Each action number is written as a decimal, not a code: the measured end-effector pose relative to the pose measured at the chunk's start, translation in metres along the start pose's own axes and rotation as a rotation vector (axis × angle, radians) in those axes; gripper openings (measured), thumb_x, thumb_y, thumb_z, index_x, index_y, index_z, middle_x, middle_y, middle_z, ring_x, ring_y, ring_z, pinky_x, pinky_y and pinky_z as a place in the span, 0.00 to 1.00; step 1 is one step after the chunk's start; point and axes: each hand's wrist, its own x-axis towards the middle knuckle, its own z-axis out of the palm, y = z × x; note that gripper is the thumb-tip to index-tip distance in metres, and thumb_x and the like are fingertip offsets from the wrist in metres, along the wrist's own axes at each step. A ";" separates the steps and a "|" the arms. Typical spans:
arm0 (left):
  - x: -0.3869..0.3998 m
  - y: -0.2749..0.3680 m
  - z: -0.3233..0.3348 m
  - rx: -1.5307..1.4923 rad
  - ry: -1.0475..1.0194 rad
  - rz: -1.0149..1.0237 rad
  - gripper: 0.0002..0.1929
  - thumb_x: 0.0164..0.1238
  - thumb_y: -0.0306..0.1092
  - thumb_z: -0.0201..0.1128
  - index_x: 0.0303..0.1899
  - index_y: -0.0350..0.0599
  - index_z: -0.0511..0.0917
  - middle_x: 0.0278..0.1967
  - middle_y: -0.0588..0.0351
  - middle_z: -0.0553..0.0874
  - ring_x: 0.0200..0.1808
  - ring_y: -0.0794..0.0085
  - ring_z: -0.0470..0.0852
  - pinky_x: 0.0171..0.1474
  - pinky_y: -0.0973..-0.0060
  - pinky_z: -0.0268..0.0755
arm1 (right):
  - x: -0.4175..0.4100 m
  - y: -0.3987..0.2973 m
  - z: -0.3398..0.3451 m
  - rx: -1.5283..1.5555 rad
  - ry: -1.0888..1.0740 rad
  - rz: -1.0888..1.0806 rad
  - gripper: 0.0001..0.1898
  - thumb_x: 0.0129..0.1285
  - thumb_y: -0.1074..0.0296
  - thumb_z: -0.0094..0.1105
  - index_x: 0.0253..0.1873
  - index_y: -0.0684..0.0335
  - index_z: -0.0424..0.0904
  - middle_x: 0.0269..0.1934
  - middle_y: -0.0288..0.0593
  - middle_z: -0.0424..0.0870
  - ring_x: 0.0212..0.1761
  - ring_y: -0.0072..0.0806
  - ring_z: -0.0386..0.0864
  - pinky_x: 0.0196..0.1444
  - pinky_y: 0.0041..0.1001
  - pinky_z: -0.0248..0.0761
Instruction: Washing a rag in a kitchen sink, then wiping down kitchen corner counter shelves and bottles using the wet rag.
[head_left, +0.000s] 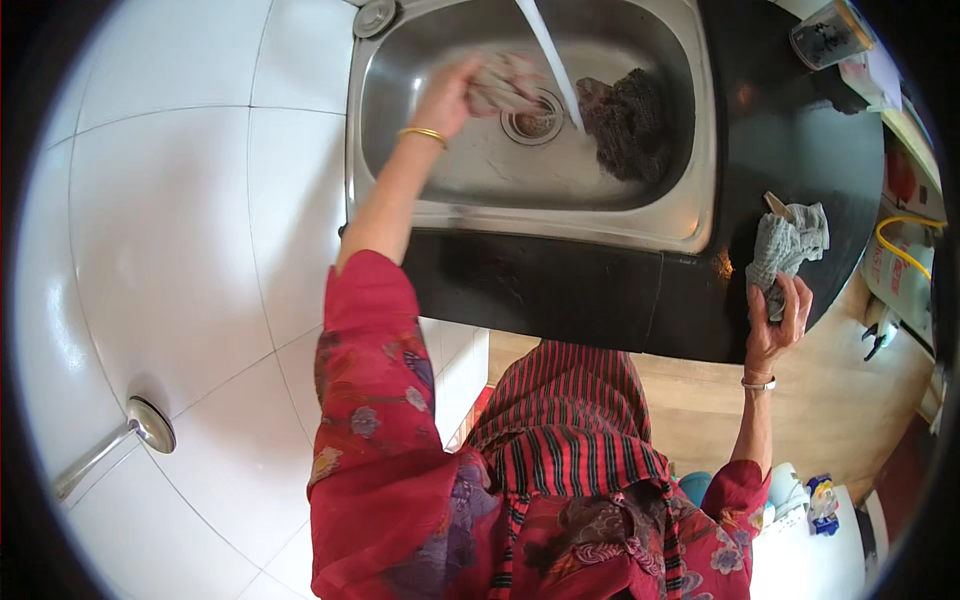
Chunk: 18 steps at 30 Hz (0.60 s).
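Note:
My left hand (448, 94), blurred, is closed on a pale, crumpled cloth (502, 84) inside the steel sink (465, 172), just left of the drain (532, 120). A stream of water (551, 60) falls right of that cloth. Beside the stream, a dark brown knitted cloth (630, 127) lies bunched in the basin. On the black counter to the right, my right hand (776, 322) has its fingers around the near end of a grey textured cloth (787, 240). A small wooden piece (778, 205) sticks out at the far end of the grey cloth.
A round sink stopper (374, 16) sits at the sink's upper left corner. At the upper right of the black counter (795, 142) stands a jar (831, 36) with pale items beside it. White tiled wall (165, 202) rises on the left, with a round metal fixture (151, 424).

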 end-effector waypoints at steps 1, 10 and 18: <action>-0.008 0.014 -0.011 0.085 0.103 -0.003 0.16 0.69 0.39 0.60 0.51 0.40 0.78 0.47 0.54 0.84 0.49 0.68 0.83 0.52 0.67 0.76 | 0.000 -0.001 0.000 0.005 0.006 0.003 0.18 0.50 0.72 0.71 0.48 0.63 0.81 0.43 0.49 0.80 0.47 0.43 0.78 0.49 0.37 0.71; -0.014 -0.058 -0.116 2.170 -0.124 -0.038 0.18 0.65 0.41 0.51 0.33 0.37 0.85 0.36 0.35 0.84 0.41 0.43 0.83 0.47 0.55 0.75 | 0.000 0.003 0.003 0.005 0.014 -0.018 0.18 0.49 0.72 0.72 0.47 0.63 0.81 0.42 0.48 0.81 0.46 0.43 0.78 0.49 0.36 0.71; -0.011 -0.103 0.044 1.153 -0.222 -0.350 0.11 0.63 0.30 0.61 0.40 0.30 0.78 0.37 0.45 0.85 0.38 0.55 0.84 0.40 0.62 0.80 | -0.004 0.004 0.001 0.014 0.019 0.000 0.19 0.48 0.74 0.73 0.48 0.63 0.81 0.42 0.48 0.81 0.45 0.43 0.78 0.48 0.35 0.71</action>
